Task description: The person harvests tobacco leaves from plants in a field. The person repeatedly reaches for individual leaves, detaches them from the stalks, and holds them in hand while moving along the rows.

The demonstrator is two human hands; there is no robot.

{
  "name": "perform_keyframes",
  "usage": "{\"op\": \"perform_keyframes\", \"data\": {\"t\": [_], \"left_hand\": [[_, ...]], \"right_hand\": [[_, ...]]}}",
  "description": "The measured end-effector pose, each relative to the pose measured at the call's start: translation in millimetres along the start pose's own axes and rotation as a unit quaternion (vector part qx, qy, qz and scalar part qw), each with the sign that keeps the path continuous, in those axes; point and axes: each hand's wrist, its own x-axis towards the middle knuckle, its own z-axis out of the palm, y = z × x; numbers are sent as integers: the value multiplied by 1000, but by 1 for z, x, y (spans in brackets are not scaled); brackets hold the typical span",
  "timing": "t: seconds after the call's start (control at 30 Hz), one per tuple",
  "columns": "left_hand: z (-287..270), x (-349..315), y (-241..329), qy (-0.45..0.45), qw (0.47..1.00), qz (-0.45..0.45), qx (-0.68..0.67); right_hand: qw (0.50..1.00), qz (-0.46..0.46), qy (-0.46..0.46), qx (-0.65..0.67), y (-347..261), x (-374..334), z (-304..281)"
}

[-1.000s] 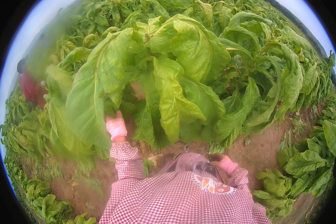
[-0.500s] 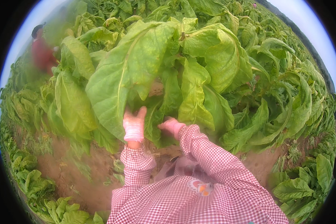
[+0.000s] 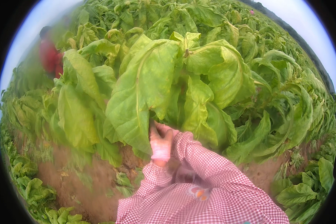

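Hands deep in the leaves

Broad, crinkled, veined green leaves of a tall plant (image 3: 164, 86) fill the frame's centre above reddish-brown soil (image 3: 82, 179). Left hand (image 3: 161, 143), in a pale glove, reaches up under a large drooping leaf (image 3: 138, 97); its grip cannot be told. Right hand (image 3: 167, 128), checked-sleeved, is mostly hidden among stalks.

The person wears a long-sleeved garment of red-and-white gingham check (image 3: 212, 186), its cuffs gathered at the wrists, a small round patch with orange marks on the front, and pale pink gloves on the hands, the left hand (image 3: 161, 143) showing plainly.
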Motion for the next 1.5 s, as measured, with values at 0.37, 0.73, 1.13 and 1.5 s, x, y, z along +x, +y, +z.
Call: {"op": "perform_keyframes", "data": {"t": [0.37, 0.73, 1.13, 1.5], "left_hand": [[33, -9, -16, -144, 985, -70, -62], [39, -57, 27, -188, 976, 82, -69], [88, -37, -47, -305, 826, -421, -220], [144, -92, -15, -397, 782, -308, -368]], "right_hand": [[997, -31, 50, -54, 12, -44, -36], [976, -51, 52, -204, 37, -131, -48], [931, -271, 166, 181, 145, -314, -158], [857, -341, 277, 271, 175, -382, -194]]}}
